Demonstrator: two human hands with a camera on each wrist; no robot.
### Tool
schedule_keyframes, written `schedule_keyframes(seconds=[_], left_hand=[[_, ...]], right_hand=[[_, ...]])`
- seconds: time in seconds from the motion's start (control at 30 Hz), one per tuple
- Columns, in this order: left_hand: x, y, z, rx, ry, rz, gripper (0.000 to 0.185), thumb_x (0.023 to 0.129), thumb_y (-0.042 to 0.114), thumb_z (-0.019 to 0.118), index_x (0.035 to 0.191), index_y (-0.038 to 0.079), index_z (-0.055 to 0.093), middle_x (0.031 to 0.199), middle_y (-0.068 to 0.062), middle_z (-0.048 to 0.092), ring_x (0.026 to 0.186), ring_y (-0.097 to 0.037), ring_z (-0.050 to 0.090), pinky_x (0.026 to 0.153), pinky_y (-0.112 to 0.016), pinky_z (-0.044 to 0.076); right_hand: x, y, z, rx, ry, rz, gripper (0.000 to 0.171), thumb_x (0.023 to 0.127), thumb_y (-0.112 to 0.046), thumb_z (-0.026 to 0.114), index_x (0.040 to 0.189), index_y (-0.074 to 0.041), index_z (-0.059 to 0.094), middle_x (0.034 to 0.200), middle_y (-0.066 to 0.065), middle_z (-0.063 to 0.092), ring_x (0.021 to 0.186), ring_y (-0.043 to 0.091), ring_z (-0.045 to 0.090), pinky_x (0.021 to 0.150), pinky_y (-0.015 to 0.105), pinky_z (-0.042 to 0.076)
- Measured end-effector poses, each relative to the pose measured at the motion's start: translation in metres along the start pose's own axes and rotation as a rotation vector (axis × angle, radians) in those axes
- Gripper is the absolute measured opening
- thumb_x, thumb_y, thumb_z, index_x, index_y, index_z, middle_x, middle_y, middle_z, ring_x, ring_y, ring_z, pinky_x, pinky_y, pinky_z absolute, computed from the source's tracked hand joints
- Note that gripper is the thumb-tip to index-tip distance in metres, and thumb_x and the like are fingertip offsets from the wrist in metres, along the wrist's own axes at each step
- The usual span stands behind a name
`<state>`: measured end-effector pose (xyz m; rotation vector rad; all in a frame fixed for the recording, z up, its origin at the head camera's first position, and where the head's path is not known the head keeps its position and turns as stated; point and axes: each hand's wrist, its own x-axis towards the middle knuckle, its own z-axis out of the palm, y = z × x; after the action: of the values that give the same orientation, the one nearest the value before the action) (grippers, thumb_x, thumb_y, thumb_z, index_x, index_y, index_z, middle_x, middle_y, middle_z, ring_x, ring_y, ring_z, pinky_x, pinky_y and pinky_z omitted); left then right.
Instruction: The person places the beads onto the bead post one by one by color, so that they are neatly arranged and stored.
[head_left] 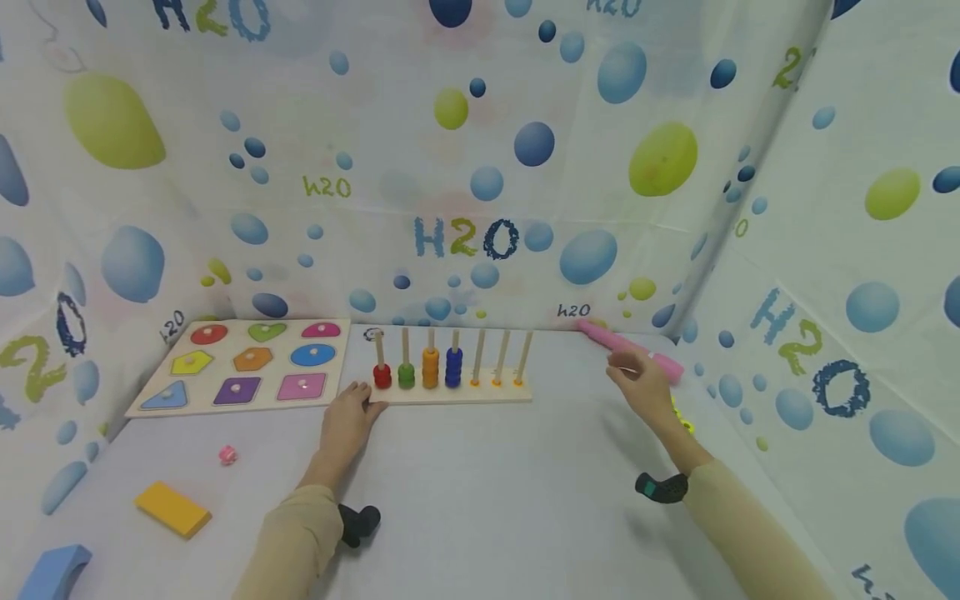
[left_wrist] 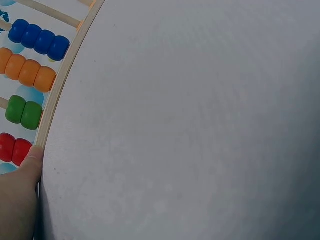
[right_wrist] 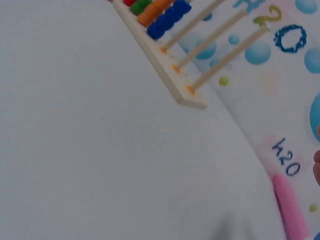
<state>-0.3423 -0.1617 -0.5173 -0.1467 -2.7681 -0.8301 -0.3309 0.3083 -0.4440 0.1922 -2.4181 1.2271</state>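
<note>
Steadying a wooden bead rack (head_left: 450, 392) while the other hand reaches toward a pink stick.

From the left: a shape puzzle board (head_left: 247, 365) lies on the table (head_left: 480, 500); the left hand (head_left: 348, 421) rests with relaxed, fairly straight fingers touching the rack's left end, beside the red beads (head_left: 382, 377). The rack's long axis runs left to right. Further right, the right hand (head_left: 641, 382) hovers with loosely spread fingers, holding nothing, just in front of the pink stick (head_left: 630, 350), which lies slantwise against the back wall, nearer this hand.
</note>
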Motion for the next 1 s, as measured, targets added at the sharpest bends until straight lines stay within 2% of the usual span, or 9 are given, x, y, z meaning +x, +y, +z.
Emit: schedule_keyframes(seconds=[0.13, 0.27, 0.5, 0.73, 0.9, 1.0], left_hand=[[0.001, 0.002, 0.001, 0.006, -0.007, -0.001, 0.052, 0.087, 0.023, 0.069, 0.124, -0.010, 0.055, 0.128, -0.028, 0.052, 0.125, -0.043, 0.042, 0.102, -0.054, 0.036], [0.001, 0.004, 0.001, -0.004, -0.014, -0.010, 0.052, 0.087, 0.023, 0.070, 0.125, -0.010, 0.055, 0.128, -0.028, 0.052, 0.125, -0.043, 0.042, 0.102, -0.054, 0.035], [0.002, 0.001, 0.001, 0.009, -0.036, -0.023, 0.054, 0.088, 0.026, 0.068, 0.127, -0.009, 0.053, 0.130, -0.028, 0.050, 0.127, -0.043, 0.040, 0.103, -0.055, 0.034], [0.002, -0.002, -0.002, 0.005, -0.034, -0.016, 0.052, 0.089, 0.024, 0.067, 0.126, -0.010, 0.053, 0.131, -0.028, 0.050, 0.127, -0.044, 0.039, 0.103, -0.057, 0.033], [0.002, -0.001, -0.002, 0.004, -0.036, -0.018, 0.053, 0.089, 0.024, 0.067, 0.127, -0.010, 0.053, 0.131, -0.028, 0.049, 0.127, -0.044, 0.039, 0.103, -0.057, 0.032], [0.002, 0.000, 0.000, 0.004, -0.044, -0.021, 0.053, 0.089, 0.024, 0.067, 0.127, -0.009, 0.053, 0.131, -0.028, 0.049, 0.128, -0.044, 0.039, 0.104, -0.056, 0.032]], right_hand=[[-0.028, 0.029, -0.024, -0.081, 0.041, 0.044, 0.026, 0.089, -0.013, 0.067, 0.110, 0.001, 0.061, 0.108, 0.016, 0.066, 0.102, 0.029, 0.062, 0.080, 0.007, 0.047], [-0.058, 0.053, -0.045, -0.176, 0.062, 0.087, 0.024, 0.088, -0.013, 0.067, 0.109, -0.001, 0.062, 0.106, 0.015, 0.067, 0.100, 0.028, 0.063, 0.078, 0.006, 0.047], [-0.093, 0.069, -0.072, -0.296, 0.098, 0.154, 0.025, 0.090, -0.016, 0.065, 0.111, -0.003, 0.060, 0.107, 0.013, 0.067, 0.101, 0.028, 0.062, 0.077, 0.003, 0.045], [-0.112, 0.074, -0.082, -0.337, 0.075, 0.197, 0.029, 0.091, -0.021, 0.064, 0.113, -0.003, 0.059, 0.107, 0.013, 0.066, 0.100, 0.027, 0.062, 0.073, -0.001, 0.042], [-0.120, 0.083, -0.080, -0.344, 0.050, 0.177, 0.032, 0.088, -0.021, 0.068, 0.113, -0.004, 0.059, 0.105, 0.012, 0.066, 0.093, 0.013, 0.062, 0.072, 0.001, 0.043], [-0.122, 0.086, -0.078, -0.339, 0.037, 0.164, 0.032, 0.086, -0.018, 0.070, 0.112, -0.003, 0.059, 0.104, 0.013, 0.066, 0.091, 0.013, 0.063, 0.071, 0.002, 0.044]])
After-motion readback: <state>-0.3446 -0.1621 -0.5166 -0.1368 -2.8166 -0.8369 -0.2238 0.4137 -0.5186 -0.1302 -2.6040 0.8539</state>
